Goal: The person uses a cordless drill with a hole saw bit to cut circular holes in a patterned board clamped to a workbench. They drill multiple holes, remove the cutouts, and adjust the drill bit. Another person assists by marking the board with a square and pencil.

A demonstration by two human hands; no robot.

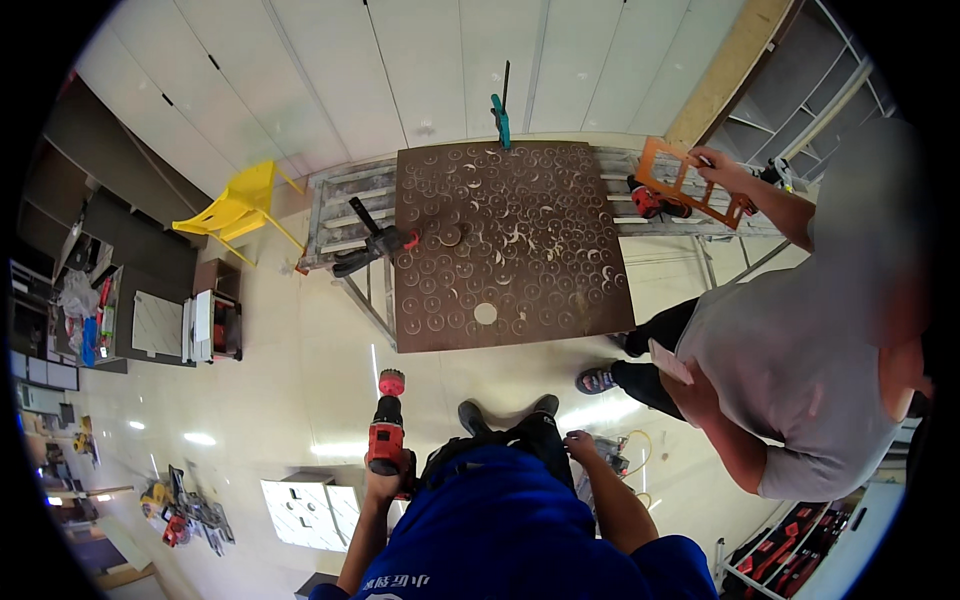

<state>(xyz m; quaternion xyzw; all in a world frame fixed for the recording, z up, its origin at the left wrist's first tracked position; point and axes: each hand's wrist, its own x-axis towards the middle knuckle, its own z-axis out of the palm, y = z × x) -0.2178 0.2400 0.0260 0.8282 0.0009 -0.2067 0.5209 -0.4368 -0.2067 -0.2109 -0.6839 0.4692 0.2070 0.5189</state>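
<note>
My left hand [383,486] is wrapped round the grip of a red and black cordless drill [386,440]. A red hole saw [392,382] is fitted in its chuck, pointing at the board and apart from it. Beside my right thigh hangs my right hand [578,446], its fingers loosely curled with nothing seen in them. A brown board [425,335] lies on the slatted stand in front of me, covered in ring-shaped cuts, with some light curved bits. On it are a round brown disc [451,235] and a pale round spot [485,314].
Clamps grip the board at its far edge [501,122] and left edge [378,242]. To the right, a co-worker [790,350] holds an orange template frame [690,183] near another red drill [652,200]. A yellow chair [240,203] stands far left; white-marbled panels [310,512] are near left.
</note>
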